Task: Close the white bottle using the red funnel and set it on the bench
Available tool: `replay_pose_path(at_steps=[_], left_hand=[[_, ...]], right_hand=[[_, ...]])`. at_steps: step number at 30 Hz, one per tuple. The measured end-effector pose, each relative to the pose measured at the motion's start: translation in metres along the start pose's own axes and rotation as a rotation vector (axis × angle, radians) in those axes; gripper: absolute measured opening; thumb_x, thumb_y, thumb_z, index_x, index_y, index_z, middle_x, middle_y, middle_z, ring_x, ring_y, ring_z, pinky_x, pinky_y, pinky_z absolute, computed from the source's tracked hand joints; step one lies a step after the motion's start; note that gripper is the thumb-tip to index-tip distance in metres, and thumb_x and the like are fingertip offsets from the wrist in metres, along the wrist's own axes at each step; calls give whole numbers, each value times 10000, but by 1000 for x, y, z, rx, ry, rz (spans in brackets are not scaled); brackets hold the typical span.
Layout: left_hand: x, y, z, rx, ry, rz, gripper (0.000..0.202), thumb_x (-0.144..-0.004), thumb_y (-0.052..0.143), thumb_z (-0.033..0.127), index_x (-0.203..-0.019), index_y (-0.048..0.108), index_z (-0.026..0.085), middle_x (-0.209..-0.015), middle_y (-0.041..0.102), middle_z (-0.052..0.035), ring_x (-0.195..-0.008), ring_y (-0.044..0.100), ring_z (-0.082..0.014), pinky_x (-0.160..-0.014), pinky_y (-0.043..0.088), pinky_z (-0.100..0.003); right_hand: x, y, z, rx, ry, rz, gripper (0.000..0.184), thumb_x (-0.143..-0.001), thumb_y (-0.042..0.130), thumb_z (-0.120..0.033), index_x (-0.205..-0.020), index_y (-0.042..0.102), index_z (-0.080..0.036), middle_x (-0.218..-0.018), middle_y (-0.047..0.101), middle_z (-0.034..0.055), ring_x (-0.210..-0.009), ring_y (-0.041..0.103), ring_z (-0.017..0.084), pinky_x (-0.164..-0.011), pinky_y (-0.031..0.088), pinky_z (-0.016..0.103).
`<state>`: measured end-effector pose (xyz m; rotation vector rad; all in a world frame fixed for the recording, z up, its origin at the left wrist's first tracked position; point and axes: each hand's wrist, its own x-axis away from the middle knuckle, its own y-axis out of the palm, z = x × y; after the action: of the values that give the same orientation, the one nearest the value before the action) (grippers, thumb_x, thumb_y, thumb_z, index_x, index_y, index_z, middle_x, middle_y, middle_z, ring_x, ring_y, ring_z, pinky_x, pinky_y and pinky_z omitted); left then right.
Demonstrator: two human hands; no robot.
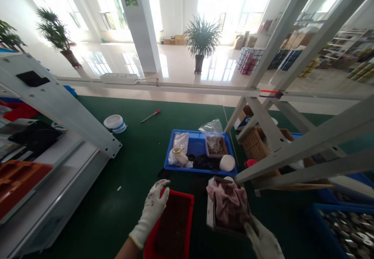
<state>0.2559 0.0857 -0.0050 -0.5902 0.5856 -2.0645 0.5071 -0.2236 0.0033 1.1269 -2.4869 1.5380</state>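
Pink cloth (229,204) in a tray (210,208) — right grip (263,239) touching it, closure unclear; left grip (150,212) open over a red tray (178,194).

Your left hand (150,212), in a white coated work glove, sits at the corner of a red plastic tray (187,196) filled with small dark pieces. Your gloved right hand (261,241) is at the edge of a pink cloth (228,204) draped over a shallow box (210,212). A blue plastic tray (201,171) sits beyond, on the green bench mat (128,161).
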Motion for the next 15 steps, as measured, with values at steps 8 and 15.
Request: replay_pose_path(at_steps=[8, 15], left_hand=[[8, -1, -19, 74, -70, -104, 582, -912, 456, 563, -1246, 751, 188, -1421, 659, -161, -1358, 605, -343, -1192, 471, -554], [27, -31, -64, 144, -242, -192, 578, -952, 472, 606, -1336, 722, 254, -1546, 581, -128, -1461, 508, -389, -1213, 425, -630]], right_hand=[[-158, -22, -188, 183, -123, 152, 371, -1057, 406, -289, -1302, 659, -176, -1224, 737, 128, -1072, 693, 253, -971, 485, 368], [-226, 7, -229, 300, -68, 65, 254, -1087, 568, -374, -1196, 693, -182, -1165, 730, 77, -1093, 692, 240, -1027, 544, 480]])
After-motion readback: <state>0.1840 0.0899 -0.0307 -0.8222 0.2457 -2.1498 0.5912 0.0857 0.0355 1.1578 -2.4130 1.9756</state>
